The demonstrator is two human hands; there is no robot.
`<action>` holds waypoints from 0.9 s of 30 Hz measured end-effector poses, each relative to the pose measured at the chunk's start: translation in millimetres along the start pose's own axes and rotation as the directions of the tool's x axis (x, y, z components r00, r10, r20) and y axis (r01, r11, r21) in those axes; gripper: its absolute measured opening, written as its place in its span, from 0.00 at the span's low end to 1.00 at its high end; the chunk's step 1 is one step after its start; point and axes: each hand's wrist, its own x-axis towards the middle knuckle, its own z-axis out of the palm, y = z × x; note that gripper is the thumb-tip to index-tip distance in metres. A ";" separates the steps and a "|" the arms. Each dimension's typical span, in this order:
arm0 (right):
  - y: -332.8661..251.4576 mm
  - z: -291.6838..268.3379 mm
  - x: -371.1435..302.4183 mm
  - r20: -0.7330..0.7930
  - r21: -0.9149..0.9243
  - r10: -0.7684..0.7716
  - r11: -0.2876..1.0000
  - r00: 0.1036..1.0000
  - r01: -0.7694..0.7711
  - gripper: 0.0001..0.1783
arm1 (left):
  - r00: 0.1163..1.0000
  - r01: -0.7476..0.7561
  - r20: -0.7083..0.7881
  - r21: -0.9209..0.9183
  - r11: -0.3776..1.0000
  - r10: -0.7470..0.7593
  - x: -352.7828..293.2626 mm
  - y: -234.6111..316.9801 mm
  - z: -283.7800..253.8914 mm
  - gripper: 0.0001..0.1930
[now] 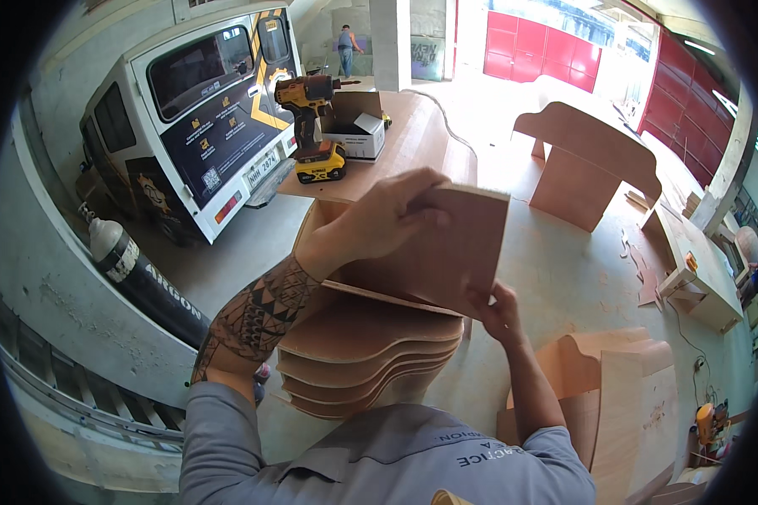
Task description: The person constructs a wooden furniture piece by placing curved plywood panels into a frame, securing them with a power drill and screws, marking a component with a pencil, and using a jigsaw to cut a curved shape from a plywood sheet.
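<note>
A flat brown plywood panel (459, 248) is tilted up in front of me, held between both hands. My left hand (383, 217) is closed on its upper left part, thumb on the near face. At the lower right corner, my right hand (499, 311) pinches the panel's edge. Behind and below the panel is a wooden cabinet-like piece (310, 229) with an open front; the panel hides part of it. Nearer to me, several wavy-edged plywood sheets (366, 332) lie stacked. On the wooden top (417, 126) stand a yellow and black cordless drill (310, 109) and an opened white carton (364, 143).
A white and dark van (202, 109) is parked at the left, near a dark gas cylinder (156, 282) and a ladder (93, 387). Plywood furniture pieces (581, 160) stand at right, with another box-like unit (623, 396) close by. A person (346, 50) stands far back.
</note>
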 end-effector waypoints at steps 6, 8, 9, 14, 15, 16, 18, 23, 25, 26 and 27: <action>-90.9 -97.4 -8.8 -0.160 -0.018 -0.109 0.994 0.981 0.108 0.10 | 0.986 0.122 -0.066 -0.347 0.930 -0.154 30.3 60.7 -32.4 0.22; -112.5 -143.1 -18.8 -0.198 -0.080 -0.114 0.992 0.974 0.099 0.14 | 1.000 -0.024 -0.013 -0.215 0.976 0.022 42.1 82.2 -37.5 0.21; -126.5 -159.3 -25.1 -0.261 -0.097 -0.091 0.993 0.961 0.068 0.16 | 1.000 -0.017 -0.014 -0.228 0.974 0.015 49.3 90.5 -38.4 0.21; -104.5 -227.2 -60.1 -0.423 -0.343 -0.319 0.923 0.848 0.176 0.24 | 0.935 -0.344 -0.088 -0.008 0.939 0.342 70.6 101.4 -38.9 0.26; -86.9 -240.1 -72.0 -0.467 -0.271 -0.302 0.943 0.831 0.191 0.24 | 0.938 -0.340 -0.046 0.066 0.938 0.344 71.0 97.8 -40.9 0.28; -72.3 -243.4 -80.9 -0.509 -0.193 -0.288 0.957 0.811 0.218 0.25 | 0.945 -0.323 -0.011 0.113 0.940 0.326 68.5 89.3 -45.0 0.29; -51.1 -227.3 -87.1 -0.634 -0.004 -0.203 0.966 0.746 0.259 0.28 | 0.970 -0.243 0.061 0.235 0.941 0.235 58.2 64.2 -47.6 0.31; 9.3 -178.1 -81.2 -0.762 0.489 0.132 0.759 0.633 0.431 0.44 | 0.984 0.092 0.129 0.242 0.966 -0.125 7.5 29.1 -84.5 0.39; 7.2 -137.7 -59.9 -0.767 0.536 0.198 0.721 0.610 0.439 0.48 | 0.957 0.208 0.165 0.174 0.962 -0.237 -4.8 17.6 -78.1 0.41; 13.7 -116.6 -46.5 -0.800 0.512 0.195 0.716 0.568 0.475 0.47 | 0.946 0.260 0.206 -0.015 0.965 -0.252 -11.2 17.1 -74.8 0.42; 23.5 -94.0 -35.4 -0.830 0.486 0.194 0.713 0.524 0.506 0.46 | 0.933 0.312 0.251 -0.204 0.928 -0.259 -17.1 17.4 -71.7 0.43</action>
